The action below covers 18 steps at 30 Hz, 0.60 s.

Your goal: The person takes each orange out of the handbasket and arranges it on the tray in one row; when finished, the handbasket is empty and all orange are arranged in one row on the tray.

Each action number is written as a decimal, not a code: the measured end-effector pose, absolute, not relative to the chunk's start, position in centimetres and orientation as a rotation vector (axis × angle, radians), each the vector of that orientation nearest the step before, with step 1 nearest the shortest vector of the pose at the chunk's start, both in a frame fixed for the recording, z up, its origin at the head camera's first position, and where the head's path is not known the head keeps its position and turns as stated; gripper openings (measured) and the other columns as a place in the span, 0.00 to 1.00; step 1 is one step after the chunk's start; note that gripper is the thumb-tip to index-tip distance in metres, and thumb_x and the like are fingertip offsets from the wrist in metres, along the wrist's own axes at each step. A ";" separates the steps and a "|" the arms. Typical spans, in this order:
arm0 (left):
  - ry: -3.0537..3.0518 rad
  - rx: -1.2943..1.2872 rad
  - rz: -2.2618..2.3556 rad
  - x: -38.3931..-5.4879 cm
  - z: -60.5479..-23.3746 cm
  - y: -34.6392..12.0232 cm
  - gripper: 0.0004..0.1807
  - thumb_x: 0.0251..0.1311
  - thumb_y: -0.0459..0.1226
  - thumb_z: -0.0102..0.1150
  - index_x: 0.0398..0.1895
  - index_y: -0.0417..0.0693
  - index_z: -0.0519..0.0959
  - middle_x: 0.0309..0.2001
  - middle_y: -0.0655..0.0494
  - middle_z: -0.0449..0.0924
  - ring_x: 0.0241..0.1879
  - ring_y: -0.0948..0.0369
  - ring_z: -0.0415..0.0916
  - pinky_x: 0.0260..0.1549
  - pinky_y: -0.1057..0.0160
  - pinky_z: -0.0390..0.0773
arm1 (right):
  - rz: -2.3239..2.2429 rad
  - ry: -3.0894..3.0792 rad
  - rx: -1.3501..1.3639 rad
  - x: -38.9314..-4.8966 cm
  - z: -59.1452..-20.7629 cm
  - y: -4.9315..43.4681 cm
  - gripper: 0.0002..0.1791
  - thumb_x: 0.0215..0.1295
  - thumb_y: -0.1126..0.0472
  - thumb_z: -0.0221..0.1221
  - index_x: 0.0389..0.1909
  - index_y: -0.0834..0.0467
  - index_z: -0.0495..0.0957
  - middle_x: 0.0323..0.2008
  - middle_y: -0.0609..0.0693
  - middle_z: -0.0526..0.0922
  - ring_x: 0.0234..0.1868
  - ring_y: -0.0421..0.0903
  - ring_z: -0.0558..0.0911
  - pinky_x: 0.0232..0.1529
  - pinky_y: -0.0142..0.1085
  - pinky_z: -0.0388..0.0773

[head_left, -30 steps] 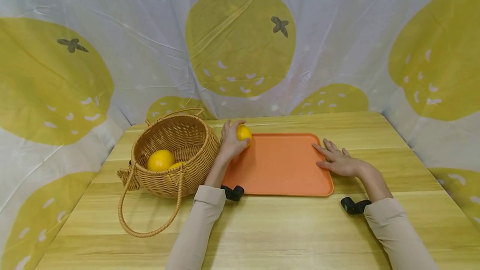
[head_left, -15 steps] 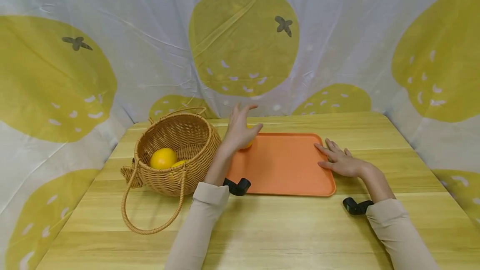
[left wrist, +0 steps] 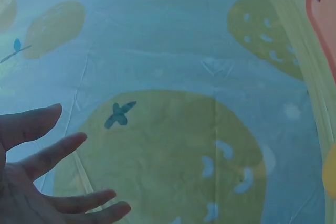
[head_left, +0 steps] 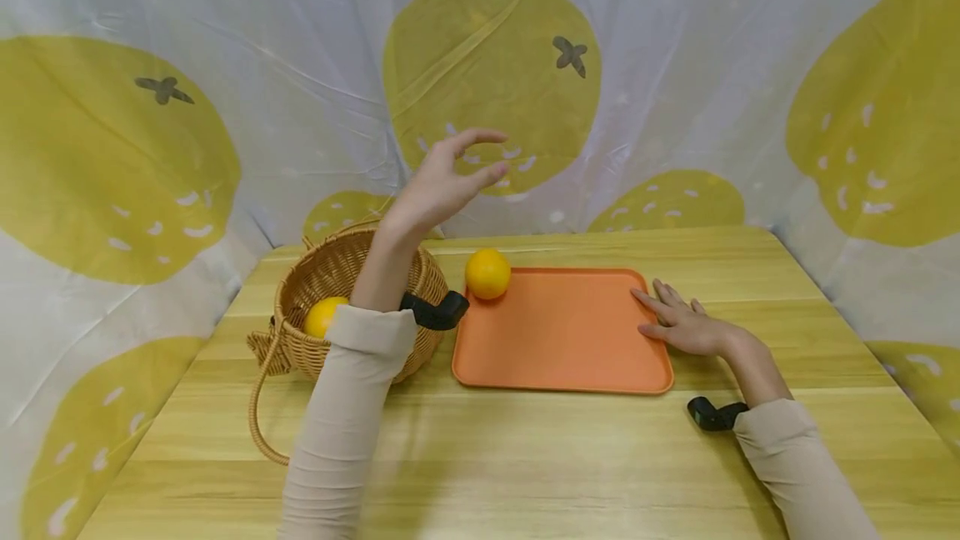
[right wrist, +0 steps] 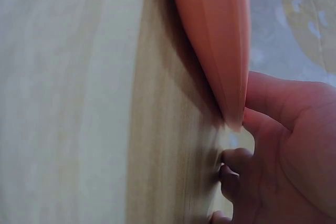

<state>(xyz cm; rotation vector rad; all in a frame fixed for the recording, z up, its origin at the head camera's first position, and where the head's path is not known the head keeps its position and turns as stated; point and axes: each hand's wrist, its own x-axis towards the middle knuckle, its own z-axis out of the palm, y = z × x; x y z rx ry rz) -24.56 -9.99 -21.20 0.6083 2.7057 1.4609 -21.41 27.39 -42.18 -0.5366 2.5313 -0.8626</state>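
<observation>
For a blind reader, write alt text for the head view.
A yellow fruit sits at the far left corner of an orange tray, beside a wicker basket holding another. The left hand is raised, empty; the right hand touches the tray's right edge.

The basket point(head_left: 306, 353) looks rough wicker, the tray point(head_left: 562, 332) smooth plastic, the tabletop point(head_left: 562, 457) wood, the backdrop point(head_left: 660, 65) creased cloth.

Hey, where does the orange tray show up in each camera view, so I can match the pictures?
Head: the orange tray lies a little right of and below the picture's centre.
Left wrist: only part of the orange tray shows, cut off at the upper right edge.
Right wrist: the orange tray comes down from the top edge, right of centre.
Shared landmark: the yellow-printed backdrop.
</observation>
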 end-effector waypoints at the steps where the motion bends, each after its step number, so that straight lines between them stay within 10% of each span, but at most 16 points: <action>1: 2.683 0.606 1.476 -24.8 -20.9 -10.5 0.23 0.75 0.44 0.59 0.70 0.56 0.75 0.76 0.56 0.68 0.79 0.53 0.57 0.74 0.45 0.62 | -0.864 2.530 -0.537 -21.4 -42.2 27.4 0.43 0.80 0.46 0.52 0.83 0.63 0.46 0.80 0.74 0.27 0.80 0.73 0.27 0.69 0.74 0.19; 7: 2.590 0.613 1.499 -26.6 -20.5 -14.5 0.17 0.74 0.45 0.59 0.60 0.48 0.82 0.62 0.52 0.82 0.63 0.56 0.77 0.68 0.51 0.70 | -0.871 2.528 -0.532 -21.5 -42.4 27.4 0.42 0.81 0.47 0.51 0.83 0.63 0.45 0.80 0.74 0.27 0.80 0.73 0.27 0.70 0.74 0.19; 18: 2.502 0.539 1.141 -28.6 -21.8 -24.3 0.20 0.73 0.46 0.61 0.63 0.49 0.81 0.60 0.56 0.84 0.62 0.55 0.78 0.66 0.46 0.72 | -0.878 2.519 -0.528 -21.4 -42.3 27.5 0.42 0.81 0.47 0.51 0.83 0.63 0.45 0.80 0.73 0.27 0.80 0.73 0.26 0.70 0.74 0.19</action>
